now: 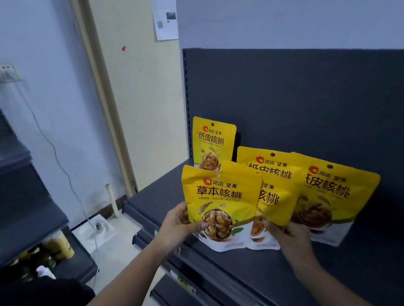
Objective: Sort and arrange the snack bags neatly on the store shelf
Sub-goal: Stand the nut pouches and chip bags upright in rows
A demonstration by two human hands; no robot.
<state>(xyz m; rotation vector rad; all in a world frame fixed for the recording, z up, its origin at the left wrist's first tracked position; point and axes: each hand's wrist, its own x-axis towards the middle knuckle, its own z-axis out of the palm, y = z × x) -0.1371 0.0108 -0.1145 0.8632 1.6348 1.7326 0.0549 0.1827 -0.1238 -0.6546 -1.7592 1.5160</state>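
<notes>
My left hand point(179, 225) grips the front walnut bag point(223, 201), thumb across its face. My right hand point(291, 239) pinches the lower edges of the fanned bags point(333, 195) behind (three, heavily overlapped; fingers hidden). All sit low over the dark shelf point(262, 277). A fifth bag point(213, 141) stands at the back panel point(316, 100), base hidden.

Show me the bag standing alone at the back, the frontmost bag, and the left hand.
back bag point(213, 141): head view, its printed front.
frontmost bag point(222, 196): head view, its printed title.
left hand point(179, 225): head view, middle of the hand.
</notes>
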